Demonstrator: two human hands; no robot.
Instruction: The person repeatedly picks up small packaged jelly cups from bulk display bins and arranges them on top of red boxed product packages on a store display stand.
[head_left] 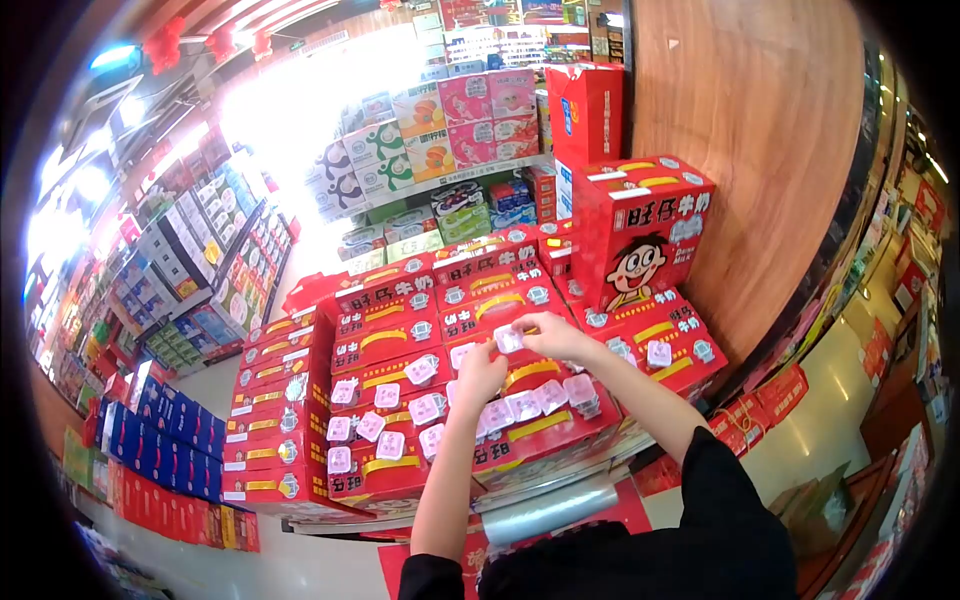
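Note:
My right hand (553, 336) pinches a small pink-and-white square packet (509, 339) above the stacked red cartons. Close by on its left, my left hand (482, 374) has its fingers bent together beside another small packet (461, 355); whether it grips anything is hidden. Several similar packets lie on the carton tops: loose ones at the left, such as one packet (340, 460), and a slanting row (523, 405) in front of my hands. One more packet (659, 353) lies on the right. The red cartons (385, 341) have yellow handles.
An upright red carton (640, 235) with a cartoon face stands at the right rear by a wooden panel (745, 120). Shelves of boxed drinks (420, 135) are behind. Blue boxes (165, 440) stand at the left. A clear plastic roll (550, 508) lies near my body.

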